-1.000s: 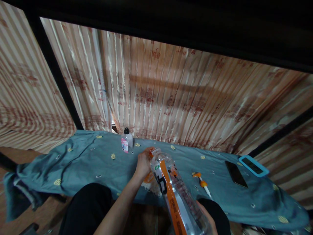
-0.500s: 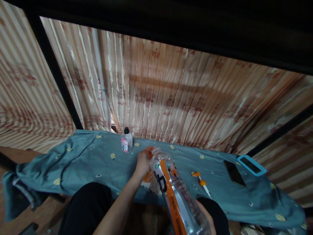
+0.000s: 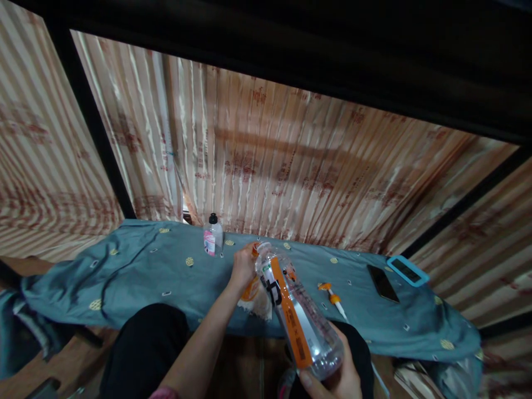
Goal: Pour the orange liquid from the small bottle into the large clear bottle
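Note:
My right hand (image 3: 338, 368) grips the lower end of a large clear plastic bottle (image 3: 297, 316) with an orange and silver label. The bottle is tilted, its mouth up and to the left, close to my left hand (image 3: 243, 269). My left hand is closed around the neck of an orange container (image 3: 252, 289), mostly hidden behind my hand and the clear bottle. Whether the two necks touch, I cannot tell. A pale fringed cloth (image 3: 261, 307) lies beneath. An orange pump head with a white tube (image 3: 333, 299) lies to the right.
A small clear bottle with black cap and pink label (image 3: 213, 236) stands at the back of the teal cloth-covered table (image 3: 141, 271). A dark phone (image 3: 382, 283) and a blue-framed device (image 3: 408, 271) lie at the right. Striped curtains (image 3: 257, 166) hang behind, beside dark posts (image 3: 95, 122).
The clear bottle's lower end has risen slightly, and more of my right hand now shows around its base. My left hand stays closed at the orange neck. The view has shifted slightly.

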`<state>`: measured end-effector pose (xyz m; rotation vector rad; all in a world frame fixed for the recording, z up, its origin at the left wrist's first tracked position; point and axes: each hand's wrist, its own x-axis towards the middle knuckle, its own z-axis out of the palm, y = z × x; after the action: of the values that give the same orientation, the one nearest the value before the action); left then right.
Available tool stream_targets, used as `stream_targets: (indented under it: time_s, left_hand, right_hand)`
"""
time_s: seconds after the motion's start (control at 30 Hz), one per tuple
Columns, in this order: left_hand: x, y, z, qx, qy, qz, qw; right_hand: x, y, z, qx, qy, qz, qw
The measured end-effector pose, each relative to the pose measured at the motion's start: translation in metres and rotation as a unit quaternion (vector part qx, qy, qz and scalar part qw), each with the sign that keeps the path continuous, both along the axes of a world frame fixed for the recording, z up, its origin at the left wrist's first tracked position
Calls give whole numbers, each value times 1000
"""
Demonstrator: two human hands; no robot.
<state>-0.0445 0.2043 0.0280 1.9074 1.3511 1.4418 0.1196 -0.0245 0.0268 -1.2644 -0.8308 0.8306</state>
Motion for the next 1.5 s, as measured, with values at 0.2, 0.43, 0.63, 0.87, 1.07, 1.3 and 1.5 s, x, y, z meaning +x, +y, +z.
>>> stream_targets:
  time_s: [0.2,0.43,0.63,0.87,1.07,1.3,1.5]
  left_hand:
    - [2,2,5,-38,31,17,999]
    - [4,4,5,-42,58,22,997]
    - [3,5,3,-39,59,17,997]
    - [3,5,3,-35,58,16,998]
    - [3,7,2,-38,59,25,997]
    - [3,5,4,-38,60,27,997]
    - [2,3,6,-38,61,28,997]
  right_hand:
    - [-7,2,21,-3,27,-5,1000]
    - [-6,0,24,6,3,8,1000]
    - [1,0,17,8,-15,38,999]
    - [2,-2,20,-31,-46,26,998]
    - [-1,-2,27,-38,-43,30,998]
    - [-1,-1,25,-25,8,36,999]
    - [-3,-1,21,-15,49,28,998]
